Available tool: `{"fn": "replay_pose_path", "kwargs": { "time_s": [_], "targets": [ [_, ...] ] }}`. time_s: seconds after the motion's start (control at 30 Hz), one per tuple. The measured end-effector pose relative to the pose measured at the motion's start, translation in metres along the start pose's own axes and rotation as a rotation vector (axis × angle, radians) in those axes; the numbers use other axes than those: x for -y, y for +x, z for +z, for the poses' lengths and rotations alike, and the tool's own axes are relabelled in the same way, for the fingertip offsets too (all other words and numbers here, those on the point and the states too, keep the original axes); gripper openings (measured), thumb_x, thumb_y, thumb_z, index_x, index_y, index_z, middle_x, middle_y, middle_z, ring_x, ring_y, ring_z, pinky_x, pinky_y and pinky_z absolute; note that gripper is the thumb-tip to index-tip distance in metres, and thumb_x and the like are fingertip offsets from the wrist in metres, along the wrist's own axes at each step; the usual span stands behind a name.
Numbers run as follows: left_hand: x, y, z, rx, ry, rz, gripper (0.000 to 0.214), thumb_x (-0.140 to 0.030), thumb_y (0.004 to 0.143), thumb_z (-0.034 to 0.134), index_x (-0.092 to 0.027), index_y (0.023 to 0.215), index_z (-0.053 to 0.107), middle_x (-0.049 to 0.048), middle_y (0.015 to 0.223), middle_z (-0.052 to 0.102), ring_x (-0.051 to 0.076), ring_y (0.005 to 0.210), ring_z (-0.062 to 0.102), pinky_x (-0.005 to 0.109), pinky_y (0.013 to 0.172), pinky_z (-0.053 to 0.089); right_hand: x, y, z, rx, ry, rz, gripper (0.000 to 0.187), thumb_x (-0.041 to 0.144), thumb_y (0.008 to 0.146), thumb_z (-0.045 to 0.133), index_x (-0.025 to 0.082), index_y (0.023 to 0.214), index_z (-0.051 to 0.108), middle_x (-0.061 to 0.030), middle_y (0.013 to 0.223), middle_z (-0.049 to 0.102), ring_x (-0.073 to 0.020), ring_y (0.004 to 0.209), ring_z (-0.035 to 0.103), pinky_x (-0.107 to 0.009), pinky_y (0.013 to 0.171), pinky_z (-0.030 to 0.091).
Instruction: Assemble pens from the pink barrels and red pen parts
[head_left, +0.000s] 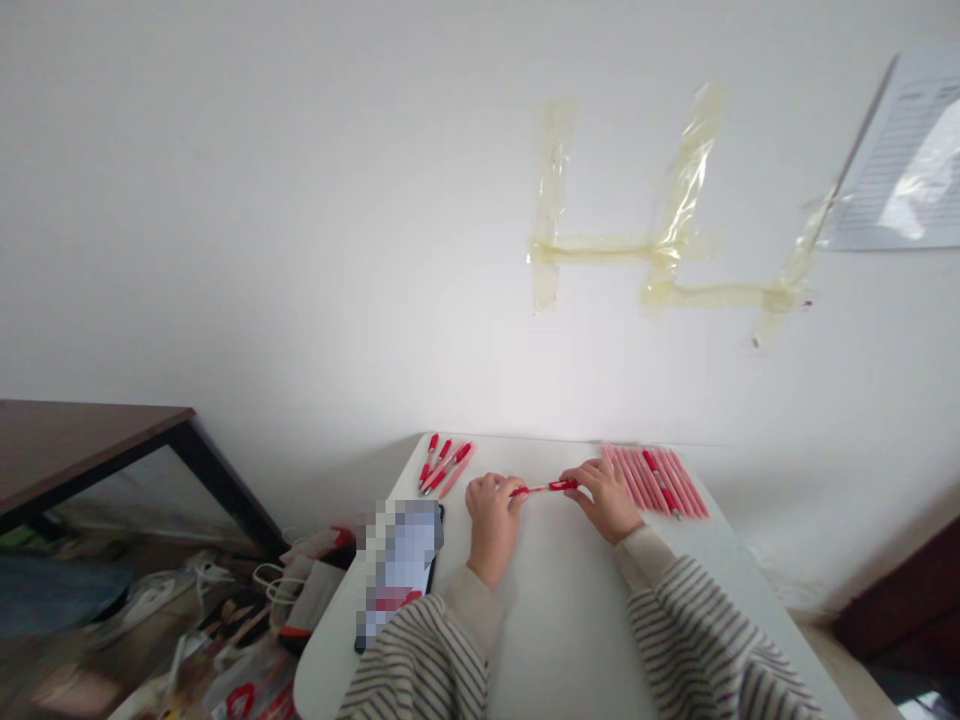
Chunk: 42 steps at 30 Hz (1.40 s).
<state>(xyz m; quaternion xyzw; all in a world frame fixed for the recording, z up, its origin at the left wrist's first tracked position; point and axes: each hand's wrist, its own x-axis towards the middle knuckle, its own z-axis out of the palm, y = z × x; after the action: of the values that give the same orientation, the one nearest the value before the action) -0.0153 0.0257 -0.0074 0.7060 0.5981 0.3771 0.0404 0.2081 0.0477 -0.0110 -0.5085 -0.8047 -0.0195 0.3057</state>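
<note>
Both hands hold a red pen (562,485) level above the white table (562,620). The fingers of my left hand (495,520) pinch one red end of it. At the other red end, the thumb and fingers of my right hand (609,502) are closed. Between the two red parts shows a thinner, red and pale length; whether the parts are joined I cannot tell. Beyond my left hand lie several red pens (450,468) in a loose group. Close to my right hand is a row of several pink sticks (630,478), with one red pen (660,482) lying across the row.
A phone (405,560), partly blurred out, lies by the table's left edge near my left sleeve. The white wall (300,250) with yellowed tape (600,250) rises behind the table. Bags and cables (277,590) clutter the floor at left, beside a dark desk (90,430).
</note>
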Motion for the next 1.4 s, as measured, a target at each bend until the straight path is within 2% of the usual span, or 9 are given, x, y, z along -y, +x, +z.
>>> {"fn": "replay_pose_path", "kwargs": {
  "time_s": [0.17,0.37,0.47,0.57,0.67,0.87,1.07,1.27,1.4],
  "targets": [
    [0.0006,0.0002,0.0014,-0.010,-0.002,0.006,0.013,-0.030,0.088,0.064,-0.029,0.095,0.074,0.0047,0.099,0.064,0.023,0.099,0.048,0.038,0.093,0.038,-0.0002,-0.0004,0.0022,0.020,-0.035,0.028,0.024,0.042,0.100,0.049,0.033,0.104,0.072,-0.0038,0.101,0.071,-0.0268,0.108,0.056,-0.053,0.102,0.035],
    [0.0018,-0.0001,0.0016,-0.018,0.033,-0.001,0.015,-0.032,0.089,0.062,-0.030,0.097,0.075,0.0046,0.097,0.064,0.023,0.098,0.049,0.037,0.091,0.037,0.0010,-0.0016,-0.0009,0.036,0.009,0.053,0.029,0.040,0.092,0.063,0.033,0.120,0.064,-0.0042,0.106,0.071,-0.0280,0.112,0.056,-0.058,0.106,0.034],
    [0.0021,-0.0003,0.0016,-0.013,0.044,0.004,0.014,-0.033,0.088,0.063,-0.030,0.097,0.075,0.0046,0.097,0.064,0.023,0.097,0.049,0.037,0.090,0.037,0.0005,-0.0021,-0.0015,0.020,0.002,0.053,0.017,0.030,0.092,0.061,0.032,0.109,0.067,-0.0031,0.103,0.071,-0.0270,0.111,0.057,-0.063,0.110,0.026],
    [0.0027,-0.0006,0.0023,-0.012,0.051,0.003,0.015,-0.034,0.089,0.062,-0.031,0.097,0.075,0.0047,0.097,0.065,0.023,0.097,0.049,0.038,0.090,0.036,-0.0018,-0.0026,-0.0002,-0.002,-0.012,0.029,0.013,0.029,0.093,0.060,0.032,0.102,0.069,-0.0033,0.103,0.072,-0.0271,0.109,0.057,-0.066,0.111,0.022],
    [0.0039,-0.0004,0.0040,-0.014,0.045,-0.005,0.017,-0.033,0.090,0.060,-0.031,0.098,0.075,0.0048,0.096,0.065,0.023,0.097,0.049,0.038,0.090,0.036,-0.0047,-0.0026,0.0017,-0.037,-0.022,0.003,0.014,0.034,0.094,0.061,0.033,0.105,0.070,-0.0033,0.102,0.072,-0.0271,0.108,0.056,-0.063,0.111,0.023],
    [0.0061,0.0012,0.0065,-0.016,0.031,0.011,0.017,-0.034,0.091,0.059,-0.031,0.096,0.075,0.0044,0.094,0.065,0.023,0.094,0.050,0.037,0.088,0.037,-0.0074,-0.0018,0.0047,-0.072,-0.036,-0.010,0.015,0.033,0.093,0.062,0.032,0.105,0.073,-0.0034,0.099,0.073,-0.0275,0.108,0.055,-0.052,0.103,0.037],
    [0.0065,0.0013,0.0057,-0.016,0.023,0.009,0.015,-0.029,0.090,0.061,-0.030,0.094,0.075,0.0044,0.094,0.065,0.022,0.093,0.051,0.036,0.087,0.038,-0.0079,-0.0025,0.0055,-0.057,-0.030,-0.023,0.016,0.034,0.094,0.062,0.033,0.105,0.073,-0.0042,0.098,0.072,-0.0286,0.109,0.055,-0.054,0.102,0.037],
    [0.0046,0.0010,0.0038,-0.005,0.025,-0.020,0.015,-0.031,0.089,0.062,-0.031,0.095,0.076,0.0045,0.093,0.066,0.023,0.095,0.051,0.038,0.089,0.037,-0.0071,-0.0024,0.0047,-0.061,-0.019,-0.038,0.027,0.032,0.089,0.067,0.031,0.116,0.068,-0.0044,0.101,0.072,-0.0282,0.107,0.056,-0.054,0.104,0.036],
    [0.0016,0.0016,0.0009,0.025,0.012,-0.028,0.014,-0.032,0.087,0.064,-0.032,0.094,0.077,0.0043,0.090,0.064,0.023,0.094,0.051,0.037,0.087,0.037,-0.0042,-0.0017,0.0015,-0.067,-0.026,-0.017,0.013,0.030,0.091,0.065,0.030,0.103,0.069,-0.0033,0.101,0.072,-0.0273,0.107,0.056,-0.054,0.105,0.034]
  ]
}}
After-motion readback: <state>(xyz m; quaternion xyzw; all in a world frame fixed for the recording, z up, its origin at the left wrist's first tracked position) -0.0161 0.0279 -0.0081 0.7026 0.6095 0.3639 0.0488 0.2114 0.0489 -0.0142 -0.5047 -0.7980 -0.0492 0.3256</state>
